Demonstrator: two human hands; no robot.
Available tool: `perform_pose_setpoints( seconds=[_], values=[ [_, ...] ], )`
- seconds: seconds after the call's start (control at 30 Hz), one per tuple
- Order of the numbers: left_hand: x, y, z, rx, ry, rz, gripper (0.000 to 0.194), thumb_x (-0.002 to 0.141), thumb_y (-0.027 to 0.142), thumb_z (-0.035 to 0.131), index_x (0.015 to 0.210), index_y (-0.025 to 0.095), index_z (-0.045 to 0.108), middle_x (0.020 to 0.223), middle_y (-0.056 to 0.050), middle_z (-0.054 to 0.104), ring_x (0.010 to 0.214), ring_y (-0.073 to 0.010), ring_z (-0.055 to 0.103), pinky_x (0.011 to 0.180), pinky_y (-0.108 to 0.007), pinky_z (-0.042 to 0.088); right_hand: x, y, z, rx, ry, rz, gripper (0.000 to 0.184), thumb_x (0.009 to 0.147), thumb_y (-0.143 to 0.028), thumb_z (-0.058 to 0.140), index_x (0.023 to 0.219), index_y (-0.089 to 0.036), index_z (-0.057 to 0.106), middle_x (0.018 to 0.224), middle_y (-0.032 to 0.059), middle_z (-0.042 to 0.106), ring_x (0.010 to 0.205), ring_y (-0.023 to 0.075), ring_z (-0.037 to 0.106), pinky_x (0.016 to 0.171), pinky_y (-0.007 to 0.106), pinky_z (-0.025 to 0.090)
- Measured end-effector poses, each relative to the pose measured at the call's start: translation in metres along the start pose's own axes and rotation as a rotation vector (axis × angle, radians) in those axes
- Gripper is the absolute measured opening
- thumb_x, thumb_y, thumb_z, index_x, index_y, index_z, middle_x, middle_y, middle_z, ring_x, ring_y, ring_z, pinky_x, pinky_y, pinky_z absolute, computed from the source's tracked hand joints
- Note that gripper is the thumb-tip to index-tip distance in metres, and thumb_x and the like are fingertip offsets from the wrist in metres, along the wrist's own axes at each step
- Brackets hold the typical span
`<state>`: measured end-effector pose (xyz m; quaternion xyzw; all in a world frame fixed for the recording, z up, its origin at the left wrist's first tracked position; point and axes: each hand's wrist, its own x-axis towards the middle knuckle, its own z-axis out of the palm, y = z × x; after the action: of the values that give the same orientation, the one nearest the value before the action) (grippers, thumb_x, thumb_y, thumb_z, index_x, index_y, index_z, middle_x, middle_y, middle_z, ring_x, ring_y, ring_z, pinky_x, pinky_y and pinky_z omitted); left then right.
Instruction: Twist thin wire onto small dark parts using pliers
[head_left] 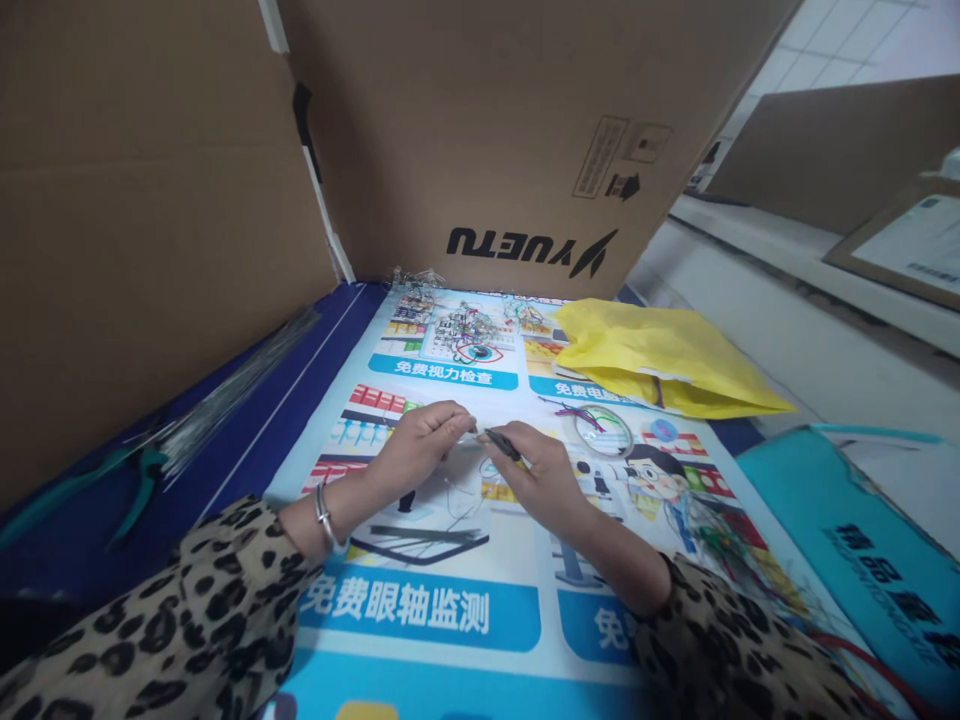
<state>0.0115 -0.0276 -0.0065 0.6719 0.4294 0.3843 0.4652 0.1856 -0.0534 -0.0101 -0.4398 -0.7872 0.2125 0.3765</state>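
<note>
My left hand (429, 442) has thumb and fingertips pinched together on something small and pale that I cannot make out. Close beside it, my right hand (541, 478) is closed around a small dark tool (501, 443), whose tip points toward the left fingertips. The tool's exact kind does not show. Fine thin wires (459, 492) loop down over the printed sheet below both hands. To the right of my right hand lies a clear round ring (604, 430) with coloured threads (574, 410) at its left side.
Cardboard panels (480, 150) stand behind and at left. Wire bundles (469, 325) lie at the back, beside a yellow bag (660, 350). Teal-handled pliers (142, 480) and straight wires (232, 390) are at left. A teal package (847, 550) and tangled coloured wires (724, 545) lie at right.
</note>
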Motion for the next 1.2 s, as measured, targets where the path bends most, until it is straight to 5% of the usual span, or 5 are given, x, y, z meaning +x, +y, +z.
perform_pose_setpoints(
  seconds=[0.53, 0.73, 0.93, 1.07, 1.2],
  values=[
    [-0.006, -0.002, -0.006, 0.271, 0.011, 0.424, 0.029, 0.088, 0.034, 0.035, 0.070, 0.017, 0.051, 0.061, 0.000, 0.050, 0.058, -0.0104, 0.047, 0.058, -0.022, 0.037, -0.005, -0.004, 0.002, 0.087, 0.050, -0.036, 0.013, 0.080, -0.024, 0.048, 0.088, -0.020, 0.058, 0.078, 0.0027, 0.057, 0.072, 0.0129, 0.053, 0.066, 0.025, 0.043],
    [-0.004, -0.007, -0.004, 0.181, -0.005, 0.241, 0.029, 0.088, 0.038, 0.035, 0.075, 0.018, 0.050, 0.052, 0.005, 0.043, 0.047, -0.0075, 0.041, 0.051, -0.020, 0.034, -0.004, -0.008, 0.001, 0.116, -0.016, 0.119, 0.017, 0.081, -0.032, 0.049, 0.086, -0.019, 0.060, 0.077, 0.0023, 0.060, 0.071, 0.0128, 0.054, 0.067, 0.025, 0.043],
    [-0.002, -0.006, 0.000, 0.098, -0.034, 0.132, 0.027, 0.087, 0.042, 0.035, 0.089, 0.019, 0.049, 0.056, 0.005, 0.046, 0.048, -0.0082, 0.043, 0.050, -0.021, 0.035, 0.007, -0.010, 0.011, 0.412, -0.083, 0.313, 0.019, 0.077, -0.035, 0.052, 0.084, -0.019, 0.059, 0.077, -0.0006, 0.062, 0.073, 0.0130, 0.056, 0.070, 0.026, 0.043],
    [0.001, -0.006, -0.002, -0.103, -0.056, 0.033, 0.033, 0.087, 0.046, 0.031, 0.098, 0.019, 0.045, 0.056, 0.005, 0.046, 0.047, -0.0095, 0.045, 0.048, -0.021, 0.037, 0.014, -0.004, 0.022, 0.575, 0.058, 0.391, 0.019, 0.075, -0.037, 0.053, 0.076, -0.018, 0.057, 0.068, -0.0013, 0.058, 0.064, 0.0112, 0.052, 0.063, 0.024, 0.042],
    [0.005, -0.011, -0.008, -0.079, -0.051, -0.023, 0.033, 0.085, 0.046, 0.034, 0.085, 0.018, 0.051, 0.065, 0.001, 0.053, 0.054, -0.0097, 0.050, 0.052, -0.022, 0.041, 0.016, 0.005, 0.025, 0.540, 0.184, 0.515, 0.023, 0.071, -0.041, 0.056, 0.072, -0.018, 0.054, 0.057, -0.0039, 0.048, 0.054, 0.0093, 0.043, 0.054, 0.023, 0.038]
  ],
)
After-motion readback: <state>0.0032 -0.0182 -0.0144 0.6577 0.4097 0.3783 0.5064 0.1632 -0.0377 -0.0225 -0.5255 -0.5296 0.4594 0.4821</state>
